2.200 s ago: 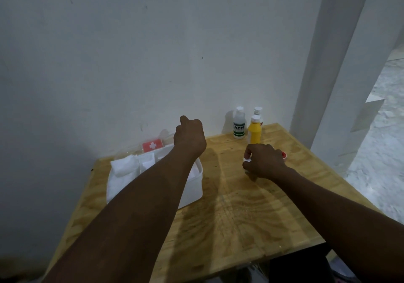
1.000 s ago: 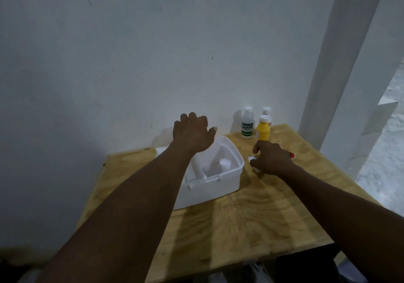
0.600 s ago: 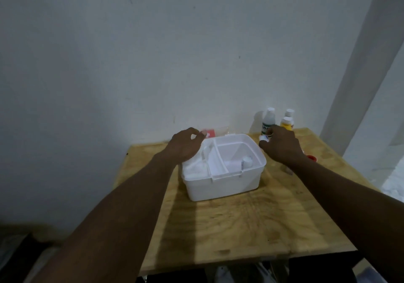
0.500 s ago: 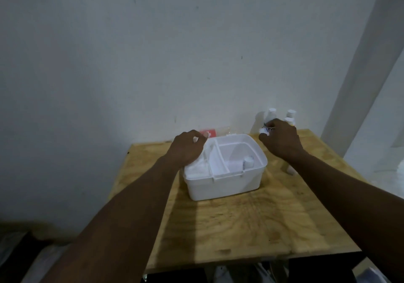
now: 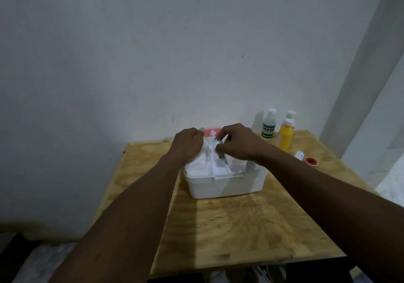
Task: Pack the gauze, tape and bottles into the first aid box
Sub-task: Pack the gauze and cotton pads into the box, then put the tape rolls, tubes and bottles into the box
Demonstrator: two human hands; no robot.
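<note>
Plywood table point(image 5: 240, 228). White first aid box point(image 5: 225, 185) at its centre, open, divided. Left compartment holds white gauze point(image 5: 196, 166); left hand point(image 5: 188, 145) lies on it with fingers bent, grip not discernible. Right hand point(image 5: 240, 142) is over the divider, fingertips pinching a small pale item point(image 5: 217, 146) too blurred to identify. Red-rimmed roll point(image 5: 311, 162) lies apart at right. Red cross label point(image 5: 212, 132) is behind the box. Clear bottle point(image 5: 268, 127) and yellow bottle point(image 5: 285, 137) stand upright by the wall.

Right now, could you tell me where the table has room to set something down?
The front of the table, between the first aid box and the near edge, is bare; so is the strip left of the box. Crowded: the back right corner, with bottles and a red roll.
</note>
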